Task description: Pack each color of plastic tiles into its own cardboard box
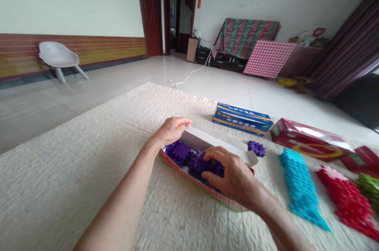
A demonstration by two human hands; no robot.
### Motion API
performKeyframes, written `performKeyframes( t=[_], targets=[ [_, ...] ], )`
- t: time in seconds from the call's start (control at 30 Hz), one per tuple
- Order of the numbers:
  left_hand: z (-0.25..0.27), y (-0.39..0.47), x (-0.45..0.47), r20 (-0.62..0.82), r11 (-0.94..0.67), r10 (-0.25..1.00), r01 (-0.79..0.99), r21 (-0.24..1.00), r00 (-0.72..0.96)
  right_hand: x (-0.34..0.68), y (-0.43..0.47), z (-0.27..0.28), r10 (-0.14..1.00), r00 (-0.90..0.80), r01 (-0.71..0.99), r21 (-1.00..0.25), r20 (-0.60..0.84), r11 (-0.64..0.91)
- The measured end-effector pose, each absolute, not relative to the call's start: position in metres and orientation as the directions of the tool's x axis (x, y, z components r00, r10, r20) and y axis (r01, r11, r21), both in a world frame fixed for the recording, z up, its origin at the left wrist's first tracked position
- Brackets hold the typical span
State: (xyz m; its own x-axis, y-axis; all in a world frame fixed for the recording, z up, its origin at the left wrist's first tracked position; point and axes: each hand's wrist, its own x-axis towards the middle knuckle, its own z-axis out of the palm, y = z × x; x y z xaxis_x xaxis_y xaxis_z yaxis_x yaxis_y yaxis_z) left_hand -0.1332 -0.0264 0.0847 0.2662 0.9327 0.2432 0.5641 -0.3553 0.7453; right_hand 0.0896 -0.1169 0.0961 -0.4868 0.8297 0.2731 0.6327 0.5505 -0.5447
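Note:
A long cardboard box [189,178] lies on the bed cover, its white-lined lid [207,139] raised at the far side. Purple interlocking plastic blocks [180,150] fill the visible inside. My left hand [171,129] is closed on the lid's left end, its fingertips partly hidden. My right hand [232,170] reaches into the box's right half, thumb and fingers curled round a purple block [200,164]. That hand covers much of the right end. One loose purple block [256,148] rests on the cover just behind the box's right end.
Behind stands a blue battery box [242,120], with a dark red box [309,140] right of it. Stacks of cyan blocks [300,184], red blocks [348,199] and green blocks [370,189] lie to the right. A white chair [59,56] stands on the floor at left.

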Motion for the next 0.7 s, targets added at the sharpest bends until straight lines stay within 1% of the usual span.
performKeyframes(
  t=[0.17,0.27,0.37,0.43,0.5,0.57,0.63,0.7],
  targets=[
    [0.085,-0.027,-0.134,0.241,-0.357,0.932,0.57,0.74,0.271,0.091,-0.121,0.105,0.826,-0.465,0.637,-0.528,0.319,0.562],
    [0.086,-0.028,-0.133,0.242,-0.359,0.931,0.577,0.734,0.272,0.104,-0.119,0.117,0.819,-0.432,0.649,-0.501,0.377,0.573],
    [0.087,-0.028,-0.133,0.24,-0.358,0.931,0.571,0.739,0.274,0.135,-0.103,0.121,0.829,-0.283,0.734,-0.448,0.482,0.511],
    [0.086,-0.028,-0.133,0.231,-0.349,0.934,0.561,0.751,0.272,0.164,-0.087,0.115,0.84,-0.13,0.829,-0.408,0.527,0.384],
    [0.085,-0.026,-0.133,0.224,-0.335,0.939,0.558,0.759,0.259,0.192,-0.073,0.104,0.863,-0.022,0.9,-0.366,0.504,0.237],
    [0.084,-0.025,-0.134,0.224,-0.337,0.939,0.562,0.755,0.262,0.216,-0.063,0.09,0.905,0.013,0.944,-0.302,0.426,0.129],
    [0.082,-0.024,-0.134,0.231,-0.349,0.934,0.562,0.75,0.273,0.23,-0.057,0.075,0.938,-0.007,0.965,-0.244,0.347,0.097],
    [0.081,-0.024,-0.134,0.233,-0.351,0.934,0.562,0.749,0.272,0.236,-0.052,0.06,0.952,-0.037,0.97,-0.216,0.303,0.107]
  ],
)
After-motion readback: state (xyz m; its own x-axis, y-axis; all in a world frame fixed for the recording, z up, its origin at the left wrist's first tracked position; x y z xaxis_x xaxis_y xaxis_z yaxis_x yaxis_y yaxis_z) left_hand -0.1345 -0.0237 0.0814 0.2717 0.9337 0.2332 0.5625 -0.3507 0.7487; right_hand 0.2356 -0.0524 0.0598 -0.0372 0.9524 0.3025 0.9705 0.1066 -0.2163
